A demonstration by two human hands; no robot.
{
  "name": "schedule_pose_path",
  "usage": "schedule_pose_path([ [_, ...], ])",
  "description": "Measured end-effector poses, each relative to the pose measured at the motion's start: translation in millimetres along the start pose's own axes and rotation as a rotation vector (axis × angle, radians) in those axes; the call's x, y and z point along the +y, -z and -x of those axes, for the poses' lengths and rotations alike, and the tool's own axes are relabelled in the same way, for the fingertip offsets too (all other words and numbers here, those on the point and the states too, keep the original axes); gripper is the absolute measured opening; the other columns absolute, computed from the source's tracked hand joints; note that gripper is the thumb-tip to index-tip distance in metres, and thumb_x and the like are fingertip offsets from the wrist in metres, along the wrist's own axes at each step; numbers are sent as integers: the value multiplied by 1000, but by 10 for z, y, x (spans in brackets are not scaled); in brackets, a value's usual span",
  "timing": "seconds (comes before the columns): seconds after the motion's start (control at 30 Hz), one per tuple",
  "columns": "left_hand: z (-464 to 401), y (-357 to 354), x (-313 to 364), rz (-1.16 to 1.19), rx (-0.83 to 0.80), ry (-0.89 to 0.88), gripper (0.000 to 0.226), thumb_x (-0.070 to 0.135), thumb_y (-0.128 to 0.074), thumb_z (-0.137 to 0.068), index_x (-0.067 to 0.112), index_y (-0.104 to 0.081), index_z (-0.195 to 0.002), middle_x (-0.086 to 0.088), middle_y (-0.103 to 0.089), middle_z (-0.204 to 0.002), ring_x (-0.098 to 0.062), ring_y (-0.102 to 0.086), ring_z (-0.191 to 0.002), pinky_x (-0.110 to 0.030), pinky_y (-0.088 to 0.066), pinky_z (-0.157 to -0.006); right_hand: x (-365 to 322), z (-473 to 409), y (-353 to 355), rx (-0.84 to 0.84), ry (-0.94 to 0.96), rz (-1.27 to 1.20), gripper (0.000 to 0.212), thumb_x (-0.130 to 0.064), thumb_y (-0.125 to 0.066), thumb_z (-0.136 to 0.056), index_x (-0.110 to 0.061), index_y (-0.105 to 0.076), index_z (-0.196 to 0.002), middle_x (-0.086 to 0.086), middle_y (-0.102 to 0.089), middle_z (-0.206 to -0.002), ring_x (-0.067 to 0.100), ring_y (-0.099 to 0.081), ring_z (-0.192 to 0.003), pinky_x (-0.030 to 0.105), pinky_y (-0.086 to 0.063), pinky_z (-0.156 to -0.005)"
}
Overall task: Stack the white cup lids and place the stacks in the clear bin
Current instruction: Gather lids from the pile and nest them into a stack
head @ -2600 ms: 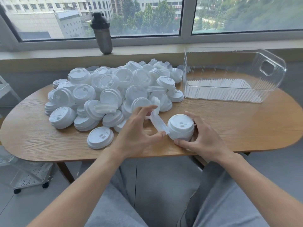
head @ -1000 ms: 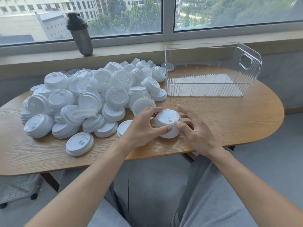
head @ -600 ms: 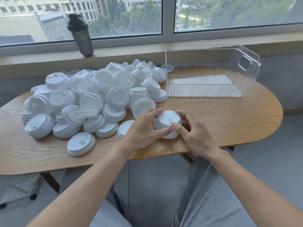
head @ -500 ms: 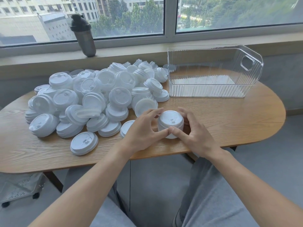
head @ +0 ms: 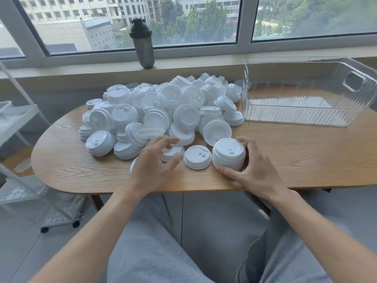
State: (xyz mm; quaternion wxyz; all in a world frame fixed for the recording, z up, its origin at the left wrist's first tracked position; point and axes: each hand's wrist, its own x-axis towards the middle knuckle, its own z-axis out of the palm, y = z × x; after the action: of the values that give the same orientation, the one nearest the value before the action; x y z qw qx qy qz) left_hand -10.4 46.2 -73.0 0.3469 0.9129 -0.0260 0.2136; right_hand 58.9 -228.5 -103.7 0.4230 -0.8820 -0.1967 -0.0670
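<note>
A white wheeled rack (head: 24, 193) is seen at the far left, beside the wooden table (head: 306, 158). A dark shaker bottle (head: 142, 45) is placed on the window sill behind. A big heap of white lids (head: 163, 111) is spread beyond the fingertips of the left hand (head: 155, 166). The fingers of this hand are loosely curled and apart above a short stack (head: 172, 153); whether it is touched cannot be told. A single lid (head: 197, 157) is laid between both hands. The taller stack (head: 228, 154), white and ribbed at the side, is gripped by the right hand (head: 253, 170), thumb in front, fingers behind. The clear bin (head: 306, 117) is found well beyond these fingers, to the right.
</note>
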Motion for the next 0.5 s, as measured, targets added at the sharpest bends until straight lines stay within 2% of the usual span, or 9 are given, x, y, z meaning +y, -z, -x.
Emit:
schedule_pose_path([
  [0.13, 185, 317, -317, -83, 34, 46, 35, 30, -71, -94, 24, -67, -128, 15, -64, -120, -7, -59, -112, -38, -49, -99, -182, -33, -207, -38, 17, -13, 88, -60, -86, -67, -37, -39, -137, -14, -57, -129, 10, -56, -117, 31, -47, -97],
  [0.27, 356, 544, -567, -140, 15, 135, 56, 53, -61, -86, 26, -62, -135, 13, -62, -128, -11, -56, -121, -43, -48, -105, -339, -69, -401, -62, 37, -5, 90, -60, -87, -67, -35, -39, -139, -15, -55, -133, 9, -54, -118, 26, -42, -93],
  [0.4, 492, 661, -703, -170, -67, 162, 82, 72, -63, -71, 28, -56, -140, 20, -52, -133, -9, -49, -127, -35, -43, -108, -458, -91, -539, -69, 53, -23, 88, -57, -88, -67, -34, -41, -137, -15, -56, -128, 5, -54, -115, 20, -39, -89],
  [0.5, 542, 680, -736, -186, -87, 141, 87, 75, -66, -67, 30, -55, -141, 22, -50, -129, -9, -50, -127, -34, -42, -108, -521, -98, -608, -66, 62, -23, 87, -54, -88, -67, -34, -41, -137, -13, -57, -126, 4, -53, -114, 18, -38, -89],
])
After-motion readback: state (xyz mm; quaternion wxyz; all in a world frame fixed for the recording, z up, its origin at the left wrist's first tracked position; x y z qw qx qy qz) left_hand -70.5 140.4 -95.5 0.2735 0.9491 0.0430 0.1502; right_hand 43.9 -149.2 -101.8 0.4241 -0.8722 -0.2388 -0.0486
